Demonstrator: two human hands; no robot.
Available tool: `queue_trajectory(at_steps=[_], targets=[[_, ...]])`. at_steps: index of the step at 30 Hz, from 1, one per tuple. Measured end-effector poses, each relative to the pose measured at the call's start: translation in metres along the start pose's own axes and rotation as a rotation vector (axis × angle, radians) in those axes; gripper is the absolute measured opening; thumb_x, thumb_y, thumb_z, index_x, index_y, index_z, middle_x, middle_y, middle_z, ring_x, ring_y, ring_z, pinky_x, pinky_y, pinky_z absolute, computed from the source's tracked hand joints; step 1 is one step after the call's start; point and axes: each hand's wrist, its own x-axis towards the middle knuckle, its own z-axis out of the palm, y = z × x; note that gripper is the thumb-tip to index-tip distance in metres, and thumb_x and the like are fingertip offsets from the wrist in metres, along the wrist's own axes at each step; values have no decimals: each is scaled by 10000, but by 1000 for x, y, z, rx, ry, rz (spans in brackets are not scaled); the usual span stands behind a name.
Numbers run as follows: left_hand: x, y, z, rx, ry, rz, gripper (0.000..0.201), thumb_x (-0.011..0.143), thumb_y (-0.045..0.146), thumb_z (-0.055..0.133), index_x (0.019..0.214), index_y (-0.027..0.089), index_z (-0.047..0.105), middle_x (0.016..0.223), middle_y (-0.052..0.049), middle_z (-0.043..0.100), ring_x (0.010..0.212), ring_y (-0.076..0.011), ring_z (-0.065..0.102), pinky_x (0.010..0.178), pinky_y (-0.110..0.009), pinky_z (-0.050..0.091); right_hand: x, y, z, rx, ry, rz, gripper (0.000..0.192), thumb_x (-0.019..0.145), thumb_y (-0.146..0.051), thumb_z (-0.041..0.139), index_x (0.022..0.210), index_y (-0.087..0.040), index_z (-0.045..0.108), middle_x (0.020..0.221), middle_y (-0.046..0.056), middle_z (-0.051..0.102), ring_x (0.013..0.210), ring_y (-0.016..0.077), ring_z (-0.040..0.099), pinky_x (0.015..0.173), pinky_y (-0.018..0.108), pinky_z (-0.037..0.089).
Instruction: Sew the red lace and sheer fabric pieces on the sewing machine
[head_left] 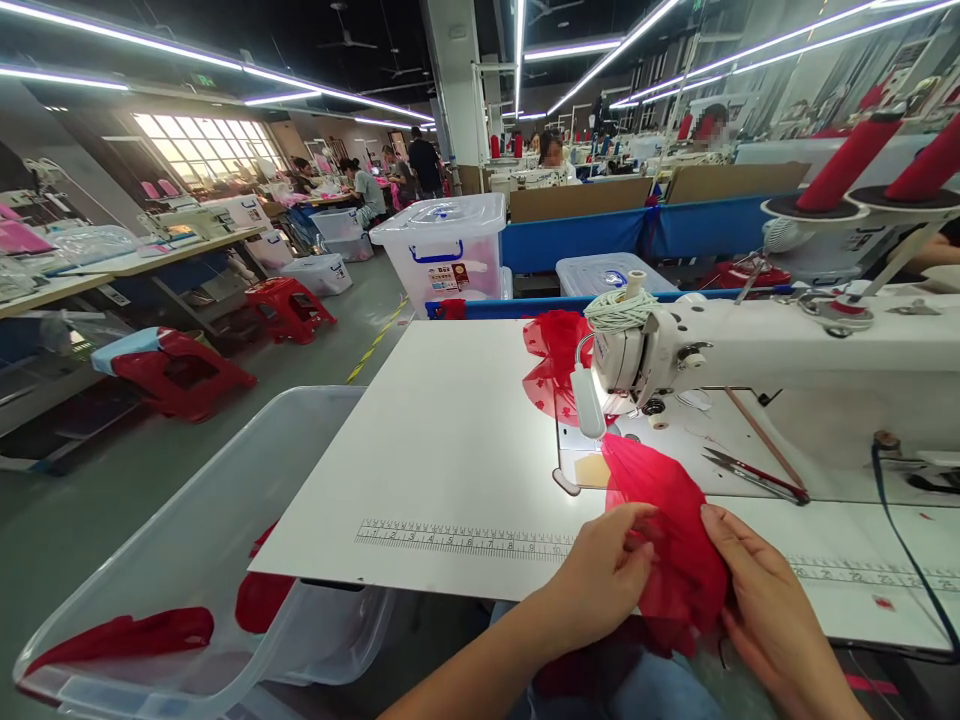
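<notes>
A sheer red piece of fabric [667, 500] runs from under the head of a white sewing machine [735, 345] down over the table's front edge toward my lap. My left hand [604, 575] pinches its left side, thumb and fingers closed on the cloth. On the right side of the same piece, my right hand [772, 590] grips the edge between thumb and fingers. More gathered red fabric [559, 360] lies behind the needle area. The needle itself is hidden by the machine head and a small white lamp [587, 400].
Scissors [757, 475] lie on the machine bed at right. A ruler scale [465, 540] runs along the table's front. Left of the table stands a clear plastic bin [180, 510] with red cloth pieces. Red thread cones [847, 165] rise behind the machine. Several people work farther back.
</notes>
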Motion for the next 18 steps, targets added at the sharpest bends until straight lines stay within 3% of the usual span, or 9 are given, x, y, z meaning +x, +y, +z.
queue_trajectory(at_steps=[2,4,7,10,12,14,18], targets=[[-1,3,-2,117,-44,-14,319,843,173,466,1114,202,632,924,-52,680,800,-186,626,763,-321,497,-1,4,-2,-25,-11,0,391,656,-538,783,853,-225,656,604,-37,608,467,109,517,374,183,430],[2,7,-5,144,48,-54,240,825,178,478,1003,194,639,825,-33,658,745,-176,613,716,-300,480,-3,8,-5,-165,-17,-111,334,754,-535,704,889,-235,650,615,-37,609,472,110,518,396,189,446],[12,16,-14,27,207,-109,124,849,292,497,835,190,567,702,-3,602,616,-149,575,617,-269,450,-6,13,-3,-545,-62,-573,194,855,-417,614,831,-229,655,659,-15,643,519,119,574,472,190,492],[19,23,-25,101,184,-153,375,830,495,540,611,208,437,551,35,480,517,-128,467,537,-259,374,-6,18,4,-831,-200,-1110,126,901,-250,543,867,-218,660,706,10,676,558,121,628,525,184,508],[21,26,-31,260,200,-191,458,790,523,582,531,213,366,511,42,414,516,-125,399,517,-263,316,-7,22,9,-938,-246,-1314,132,917,-187,516,919,-199,648,721,28,687,562,121,642,519,181,503],[20,27,-36,345,210,-220,441,779,418,601,496,210,335,490,47,380,520,-123,370,520,-267,286,-7,26,12,-989,-240,-1367,134,934,-173,497,931,-190,630,726,38,687,574,125,651,520,184,502],[21,21,-42,287,158,-262,350,795,235,515,490,205,346,439,53,404,460,-111,432,517,-249,321,-7,29,13,-985,-267,-1287,141,953,-198,474,935,-203,614,727,18,670,584,117,644,548,188,511]])
